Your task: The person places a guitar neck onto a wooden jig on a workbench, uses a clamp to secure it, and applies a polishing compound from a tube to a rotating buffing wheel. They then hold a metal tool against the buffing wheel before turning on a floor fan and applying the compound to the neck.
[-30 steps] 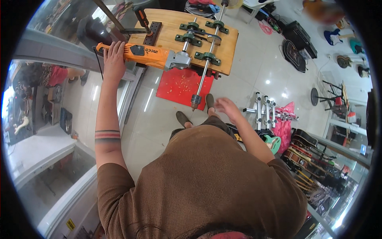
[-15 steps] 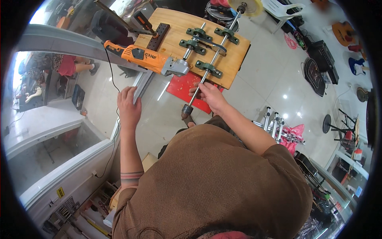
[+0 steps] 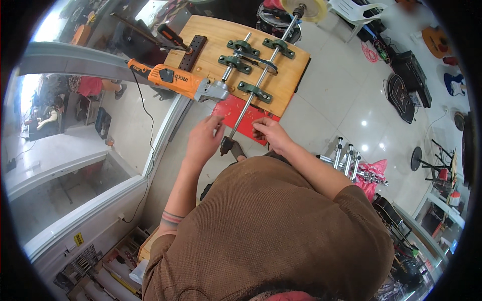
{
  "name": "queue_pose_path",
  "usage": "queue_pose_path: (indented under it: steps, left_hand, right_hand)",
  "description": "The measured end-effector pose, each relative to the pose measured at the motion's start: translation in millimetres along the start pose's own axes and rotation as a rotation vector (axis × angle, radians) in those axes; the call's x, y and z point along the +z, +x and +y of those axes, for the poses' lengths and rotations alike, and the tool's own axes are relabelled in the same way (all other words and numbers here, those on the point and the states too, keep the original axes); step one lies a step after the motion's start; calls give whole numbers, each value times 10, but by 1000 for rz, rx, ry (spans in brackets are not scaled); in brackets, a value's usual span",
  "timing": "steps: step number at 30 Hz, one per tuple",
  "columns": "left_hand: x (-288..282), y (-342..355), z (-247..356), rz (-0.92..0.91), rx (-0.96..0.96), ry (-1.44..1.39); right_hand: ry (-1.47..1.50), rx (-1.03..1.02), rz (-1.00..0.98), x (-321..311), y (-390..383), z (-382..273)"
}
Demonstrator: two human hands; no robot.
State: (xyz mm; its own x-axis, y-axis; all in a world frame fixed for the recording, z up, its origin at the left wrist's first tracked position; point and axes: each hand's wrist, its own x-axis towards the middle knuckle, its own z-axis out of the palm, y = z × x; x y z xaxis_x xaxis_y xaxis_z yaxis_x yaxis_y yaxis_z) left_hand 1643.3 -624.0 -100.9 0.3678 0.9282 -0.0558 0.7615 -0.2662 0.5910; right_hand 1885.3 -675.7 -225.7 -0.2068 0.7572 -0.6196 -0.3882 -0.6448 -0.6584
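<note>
Both hands have come together at the near end of the long steel shaft [image 3: 244,109] since a moment ago, when the left hand [image 3: 203,140] was lower at the workbench edge. Now its fingers curl toward the dark fitting [image 3: 226,145] at the shaft's tip, though an actual grip cannot be made out. The right hand [image 3: 270,134] pinches something small just beside the shaft. The shaft runs through green bearing blocks [image 3: 255,92] on a light wooden board [image 3: 288,65]. An orange angle grinder [image 3: 175,80] lies at the board's left edge.
</note>
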Motion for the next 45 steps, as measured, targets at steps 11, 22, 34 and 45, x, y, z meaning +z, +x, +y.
queue_pose_path:
  steps: [11, 22, 34, 45]
  left_hand:
    - [489, 298, 188, -214, -210, 81]
    - [623, 322, 369, -59, -248, 41]
    - [652, 280, 439, 13, -299, 65]
    - [570, 201, 525, 45, -138, 371]
  right_hand:
    - [-188, 118, 89, -930, -176, 379]
    - [-306, 186, 150, -1730, -208, 451]
    - [-417, 221, 122, -2132, -255, 396]
    - [-464, 200, 139, -2434, -285, 637]
